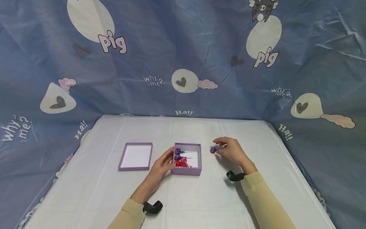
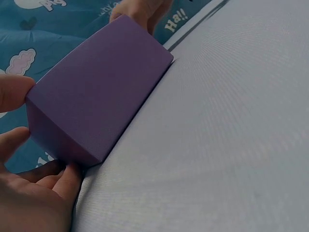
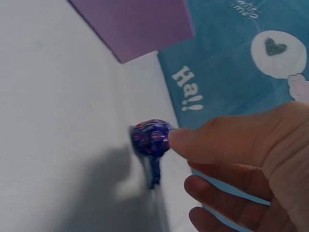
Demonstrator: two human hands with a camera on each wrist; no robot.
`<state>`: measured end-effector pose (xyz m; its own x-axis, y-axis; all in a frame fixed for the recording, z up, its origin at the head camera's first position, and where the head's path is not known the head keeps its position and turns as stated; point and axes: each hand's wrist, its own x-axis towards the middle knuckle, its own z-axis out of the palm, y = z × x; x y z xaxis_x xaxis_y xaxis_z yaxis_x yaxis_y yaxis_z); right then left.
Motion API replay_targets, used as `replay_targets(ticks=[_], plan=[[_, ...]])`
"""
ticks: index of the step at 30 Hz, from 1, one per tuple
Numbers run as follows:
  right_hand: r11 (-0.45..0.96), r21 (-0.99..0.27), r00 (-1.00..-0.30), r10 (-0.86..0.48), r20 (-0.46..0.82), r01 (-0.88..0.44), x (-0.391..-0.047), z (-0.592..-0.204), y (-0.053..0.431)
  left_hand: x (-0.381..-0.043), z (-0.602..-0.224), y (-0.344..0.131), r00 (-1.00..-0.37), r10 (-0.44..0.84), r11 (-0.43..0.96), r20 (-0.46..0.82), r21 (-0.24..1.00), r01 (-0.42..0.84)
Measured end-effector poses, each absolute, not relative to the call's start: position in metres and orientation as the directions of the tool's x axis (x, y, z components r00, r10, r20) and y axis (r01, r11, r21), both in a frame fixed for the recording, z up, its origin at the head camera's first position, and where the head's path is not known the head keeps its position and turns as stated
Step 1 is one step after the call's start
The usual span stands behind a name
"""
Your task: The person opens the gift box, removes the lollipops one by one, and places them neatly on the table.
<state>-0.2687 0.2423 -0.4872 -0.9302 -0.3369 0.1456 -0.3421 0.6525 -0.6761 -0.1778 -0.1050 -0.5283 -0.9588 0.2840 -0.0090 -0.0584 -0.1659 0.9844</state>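
A purple box (image 1: 186,171) with a white inside stands on the table. In it lie several lollipops (image 1: 183,163), purple-wrapped and red or pink, along its left side. My left hand (image 1: 160,166) holds the box by its left side, thumb near the front corner and fingers farther back. Right of the box, a lollipop in a purple wrapper (image 3: 153,140) lies on the cloth, its stick towards the bottom of the right wrist view. The thumb of my right hand (image 1: 232,150) touches its round head, while the other fingers are spread apart from it.
A purple-rimmed lid (image 1: 135,170) lies with its white inside up, left of the box. White cloth covers the table (image 1: 197,203). Behind it hangs a blue printed curtain (image 1: 160,57). A black wrist device (image 1: 152,207) is on each arm.
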Motion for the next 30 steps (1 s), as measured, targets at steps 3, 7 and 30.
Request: replay_targets(ticks=[3, 7, 30], plan=[[0.633, -0.689, -0.928, -0.330, 0.173, -0.354, -0.269, -0.481, 0.244, -0.180, -0.528, -0.106, -0.959, 0.284, -0.168, -0.002, 0.984, -0.051], [0.616, -0.709, -0.934, -0.306, 0.186, -0.344, -0.269, -0.476, 0.244, -0.181, -0.529, -0.105, -0.958, 0.288, -0.170, 0.008, 0.984, -0.043], [0.394, -0.856, -0.916, -0.348, 0.198, -0.335, -0.249, -0.460, 0.202, -0.178, -0.528, -0.103, -0.957, 0.291, -0.186, 0.021, 0.982, -0.035]])
